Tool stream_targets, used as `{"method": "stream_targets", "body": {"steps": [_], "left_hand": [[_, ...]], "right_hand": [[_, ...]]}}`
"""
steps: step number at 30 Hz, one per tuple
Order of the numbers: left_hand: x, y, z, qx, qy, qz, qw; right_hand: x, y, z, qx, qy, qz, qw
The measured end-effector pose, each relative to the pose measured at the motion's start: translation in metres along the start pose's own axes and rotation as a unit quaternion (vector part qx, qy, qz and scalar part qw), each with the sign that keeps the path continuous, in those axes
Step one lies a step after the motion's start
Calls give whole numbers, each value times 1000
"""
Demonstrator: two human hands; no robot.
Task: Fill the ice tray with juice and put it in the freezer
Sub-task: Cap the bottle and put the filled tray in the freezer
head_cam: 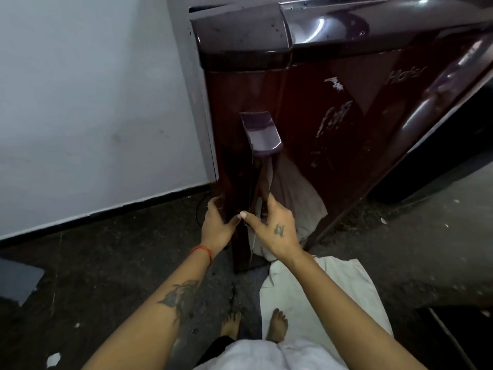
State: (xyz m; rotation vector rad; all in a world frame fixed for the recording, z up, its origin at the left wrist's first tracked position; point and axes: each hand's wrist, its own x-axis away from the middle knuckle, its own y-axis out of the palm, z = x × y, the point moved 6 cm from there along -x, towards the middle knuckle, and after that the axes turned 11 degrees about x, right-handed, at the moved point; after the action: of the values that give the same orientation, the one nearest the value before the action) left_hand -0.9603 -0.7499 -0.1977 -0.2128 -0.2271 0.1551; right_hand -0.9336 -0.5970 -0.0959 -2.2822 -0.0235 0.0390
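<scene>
A dark maroon fridge [333,108] stands in front of me with its door closed or nearly closed. A purple door handle [262,134] sticks out near the door's left edge. My left hand [217,222] grips the door's left edge low down. My right hand [272,225] presses flat on the door front just right of that edge, thumb pointing left toward the other hand. No ice tray or juice shows in this view.
A grey wall [93,102] with a black skirting runs on the left. The floor [106,276] is dark stone. A white cloth [341,284] lies on the floor under the fridge's front. My bare feet [253,324] stand close to it.
</scene>
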Motion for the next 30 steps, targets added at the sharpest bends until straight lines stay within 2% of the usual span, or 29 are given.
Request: {"method": "stream_targets", "body": {"steps": [5,14,17,21,27,30], "left_hand": [[-1,2,-12,5,11,-27,1000],[27,3,-17,-24,28,-72,997],[60,14,-19,-6,37,-112,993],[116,36,-27,-19,33,-124,992],[196,82,-31,-63,45,-163,984],[231,110,-30,-89,46,-215,971]], "right_hand": [[10,-1,-2,-19,36,63,997],[49,-8,17,-20,94,90,991],[84,-20,32,-37,82,110,990],[135,-39,53,-42,84,149,984],[209,-81,97,-90,133,162,974],[252,-101,121,-101,201,196,954]]}}
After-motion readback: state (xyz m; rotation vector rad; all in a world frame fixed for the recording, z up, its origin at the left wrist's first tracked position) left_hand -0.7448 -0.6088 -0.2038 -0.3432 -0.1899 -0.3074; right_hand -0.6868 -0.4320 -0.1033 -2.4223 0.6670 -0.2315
